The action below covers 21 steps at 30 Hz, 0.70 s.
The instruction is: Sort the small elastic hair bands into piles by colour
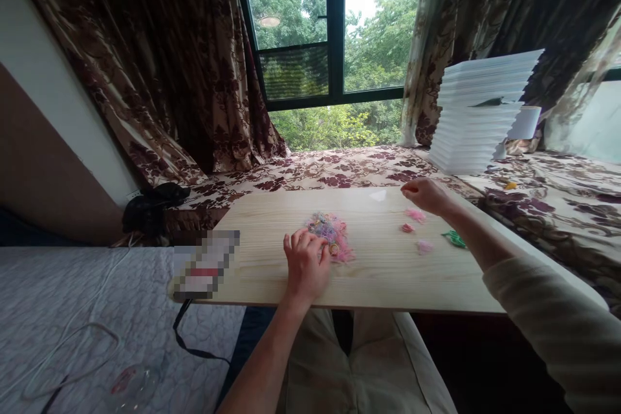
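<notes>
A loose pile of small pink, purple, blue and yellow strands or bands (334,236) lies on the wooden tabletop; their exact kind is too small to tell. My left hand (306,262) rests at the pile's near left edge, fingers bent but apart, the fingertips touching it. Over the far right of the table, my right hand (427,196) is closed, its fingers drawn together; whatever they hold is hidden. Below it are a bright pink clump (416,215), a coral-pink clump (407,228) and a pale pink clump (424,246). A green clump (455,239) lies beside my right forearm.
The light wooden table (262,278) spans my lap. On its left end lies a blurred-out flat object (208,265) with a black strap (187,339). A tall stack of white paper (478,116) stands on the flowered window ledge (334,171). White cables (97,297) cross the bed at left.
</notes>
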Each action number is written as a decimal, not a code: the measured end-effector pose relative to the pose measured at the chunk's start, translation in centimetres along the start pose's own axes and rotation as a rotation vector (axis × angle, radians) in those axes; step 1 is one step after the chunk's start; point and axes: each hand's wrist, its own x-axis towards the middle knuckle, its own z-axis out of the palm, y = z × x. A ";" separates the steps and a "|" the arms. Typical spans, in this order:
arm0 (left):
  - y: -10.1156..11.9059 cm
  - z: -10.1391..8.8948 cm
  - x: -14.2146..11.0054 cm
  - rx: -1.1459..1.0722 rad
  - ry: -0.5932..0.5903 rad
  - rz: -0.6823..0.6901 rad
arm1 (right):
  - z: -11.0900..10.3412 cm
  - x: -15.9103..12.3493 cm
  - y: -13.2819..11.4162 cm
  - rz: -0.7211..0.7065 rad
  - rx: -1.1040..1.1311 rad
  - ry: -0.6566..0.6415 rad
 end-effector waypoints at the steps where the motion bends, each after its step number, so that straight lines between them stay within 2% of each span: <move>1: 0.0 0.0 0.0 0.000 0.001 -0.014 | 0.0 -0.9 -0.7 -0.044 0.059 0.036; 4: -0.1 -0.1 0.1 -0.004 0.005 -0.059 | 1.8 -4.4 -3.6 -0.200 0.255 0.081; 7: -0.4 0.0 0.2 -0.019 0.008 -0.094 | 5.3 -7.6 -6.6 -0.306 0.429 0.045; 11: -0.9 0.4 0.2 -0.058 0.024 -0.125 | 9.0 -9.6 -8.4 -0.295 0.538 0.061; 14: -1.2 0.6 0.2 -0.095 0.021 -0.139 | 9.8 -10.1 -8.3 -0.322 0.539 0.087; 21: -1.4 0.5 0.4 -0.143 0.031 -0.155 | 9.4 -10.5 -8.1 -0.393 0.565 0.086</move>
